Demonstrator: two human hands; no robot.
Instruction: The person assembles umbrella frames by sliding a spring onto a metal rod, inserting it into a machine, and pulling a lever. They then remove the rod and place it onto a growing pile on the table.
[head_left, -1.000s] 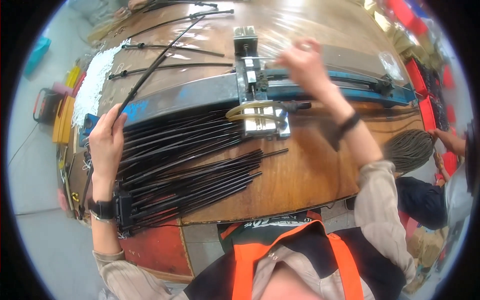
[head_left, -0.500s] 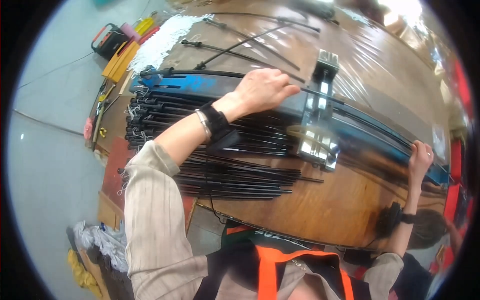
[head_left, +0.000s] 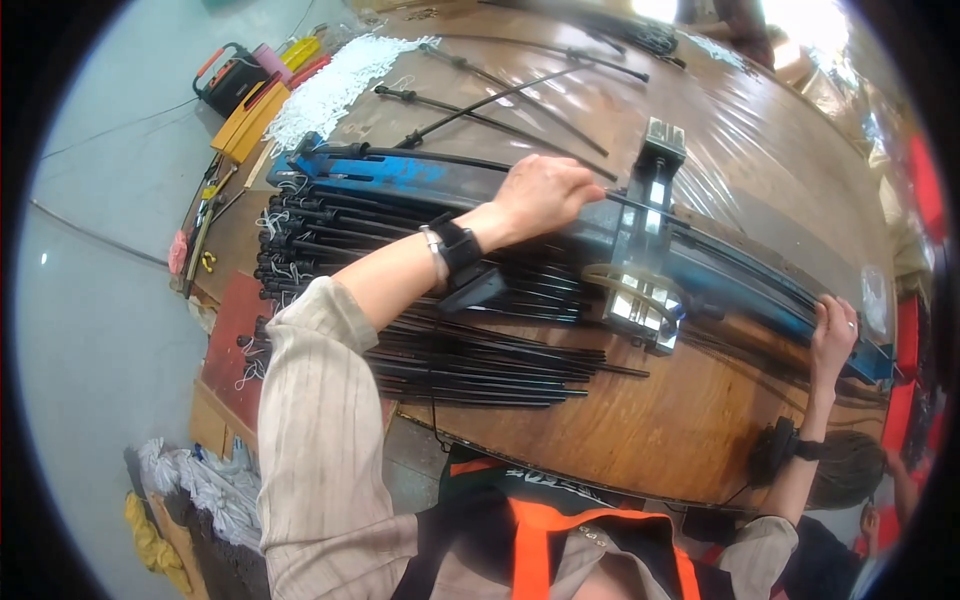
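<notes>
The left hand is lying knuckles-up, fingers curled down over a thin black rod that is running along the top of a long blue metal rail; whether the fingers are actually pinching the rod cannot be told from above. A black wrist strap is sitting just behind that hand. The right hand is resting far along the same rail, near its other end, fingers bent over the rail's edge and seeming to press on it rather than close around anything; a ring is showing on one finger.

The rail is lying across a broad brown wooden bench, partly covered by clear plastic sheeting. Between the hands a small upright metal clamp fixture is standing on the rail. Below the left forearm a wide pile of thin black rods is lying side by side on the bench, their ends pointing toward its left edge. More single black rods are lying apart on the far part of the bench, beside a heap of white string pieces. Yellow and orange tool cases are sitting on the grey floor beyond the corner.
</notes>
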